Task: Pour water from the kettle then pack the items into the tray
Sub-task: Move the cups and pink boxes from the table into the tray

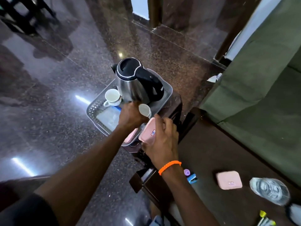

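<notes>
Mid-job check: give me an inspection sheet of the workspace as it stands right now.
Surface: small dark stool carrying the grey tray; dark table beside it.
Job's things: kettle and white mug in tray; pink box at tray's near corner.
Clutter: second pink box, clear bottle, small sachets on table.
Grippers: left hand holds a small white cup; right hand grips the pink box.
Cables: nothing seen.
Surroundings: polished stone floor, green sofa.

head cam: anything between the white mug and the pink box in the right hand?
Yes. In the head view the left hand, holding a small white cup, sits between the white mug and the pink box over the tray.
</notes>
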The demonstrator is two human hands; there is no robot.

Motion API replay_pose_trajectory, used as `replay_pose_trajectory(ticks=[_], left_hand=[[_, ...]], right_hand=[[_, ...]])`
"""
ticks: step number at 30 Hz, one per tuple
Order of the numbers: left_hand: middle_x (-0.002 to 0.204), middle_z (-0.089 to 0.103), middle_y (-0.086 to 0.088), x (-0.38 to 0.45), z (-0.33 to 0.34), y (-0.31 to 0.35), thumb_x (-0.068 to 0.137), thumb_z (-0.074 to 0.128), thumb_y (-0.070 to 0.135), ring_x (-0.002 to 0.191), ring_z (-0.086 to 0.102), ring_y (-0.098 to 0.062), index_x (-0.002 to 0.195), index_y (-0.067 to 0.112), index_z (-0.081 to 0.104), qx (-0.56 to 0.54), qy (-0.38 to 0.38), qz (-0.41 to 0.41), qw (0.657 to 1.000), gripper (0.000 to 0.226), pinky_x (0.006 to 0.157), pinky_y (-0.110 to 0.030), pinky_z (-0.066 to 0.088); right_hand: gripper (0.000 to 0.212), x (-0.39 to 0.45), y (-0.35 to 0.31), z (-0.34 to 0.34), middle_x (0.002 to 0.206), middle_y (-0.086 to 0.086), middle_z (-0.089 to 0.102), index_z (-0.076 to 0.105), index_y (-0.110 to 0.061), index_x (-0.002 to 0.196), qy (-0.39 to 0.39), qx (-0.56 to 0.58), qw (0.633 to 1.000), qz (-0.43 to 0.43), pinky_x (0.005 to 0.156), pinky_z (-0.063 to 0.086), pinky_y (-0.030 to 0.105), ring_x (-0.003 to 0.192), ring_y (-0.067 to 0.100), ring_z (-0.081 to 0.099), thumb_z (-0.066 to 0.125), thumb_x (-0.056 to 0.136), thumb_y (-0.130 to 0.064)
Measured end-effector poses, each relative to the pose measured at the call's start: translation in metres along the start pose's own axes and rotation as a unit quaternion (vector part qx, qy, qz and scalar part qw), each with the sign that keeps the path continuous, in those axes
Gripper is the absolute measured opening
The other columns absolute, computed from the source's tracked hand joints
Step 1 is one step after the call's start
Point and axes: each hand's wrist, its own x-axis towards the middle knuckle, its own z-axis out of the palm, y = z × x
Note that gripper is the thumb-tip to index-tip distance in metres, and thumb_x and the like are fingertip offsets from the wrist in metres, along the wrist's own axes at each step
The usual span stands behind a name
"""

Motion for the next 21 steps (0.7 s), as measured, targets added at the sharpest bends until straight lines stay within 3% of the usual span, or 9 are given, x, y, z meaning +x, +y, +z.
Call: replay_pose_trajectory(ticks=[8,13,15,19,21], left_hand=[[0.107,0.077,-0.017,0.012,0.017,-0.014,0.063,0.09,0.032,0.1,0.071,-0.038,0.11,0.014,0.075,-0.029,-0.009,0.015,0.999,0.052,0.081,-0.043,0.058],[0.116,0.077,-0.011,0.001,0.002,-0.037,0.059,0.094,0.03,0.103,0.072,-0.03,0.13,0.019,0.07,-0.088,-0.016,0.054,0.995,0.076,0.087,-0.039,0.058],[0.111,0.078,-0.009,-0.005,-0.009,-0.051,0.06,0.093,0.025,0.096,0.073,-0.026,0.131,0.018,0.07,-0.103,0.019,0.038,0.994,0.074,0.083,-0.034,0.058],[0.097,0.08,-0.011,-0.007,-0.041,-0.087,0.075,0.081,0.01,0.082,0.074,-0.026,0.109,0.011,0.078,-0.14,0.141,-0.036,0.979,0.035,0.08,-0.033,0.059],[0.092,0.079,-0.011,-0.009,-0.06,-0.107,0.078,0.076,0.01,0.077,0.071,-0.024,0.103,0.01,0.079,-0.142,0.19,-0.061,0.97,0.026,0.077,-0.032,0.058]], right_hand=[[0.086,0.026,0.006,0.01,0.132,0.007,0.047,0.047,-0.02,0.147,-0.009,-0.024,0.999,0.028,0.096,0.048,0.049,0.118,0.032,0.05,0.083,0.069,-0.031],[0.087,0.039,-0.003,0.012,0.129,0.006,0.048,0.05,-0.02,0.143,0.002,-0.044,0.999,0.03,0.094,0.049,0.049,0.115,0.031,0.051,0.085,0.067,-0.042],[0.09,0.045,-0.016,0.015,0.126,0.006,0.049,0.05,-0.02,0.143,0.0,-0.048,0.999,0.02,0.093,0.05,0.048,0.114,0.031,0.051,0.087,0.063,-0.04],[0.102,0.059,-0.056,0.034,0.126,0.008,0.05,0.048,-0.02,0.144,-0.03,-0.049,0.998,-0.006,0.098,0.049,0.05,0.116,0.033,0.052,0.09,0.053,-0.042],[0.107,0.066,-0.082,0.051,0.13,0.009,0.049,0.043,-0.02,0.148,-0.055,-0.054,0.997,-0.021,0.1,0.047,0.049,0.119,0.035,0.051,0.09,0.056,-0.047]])
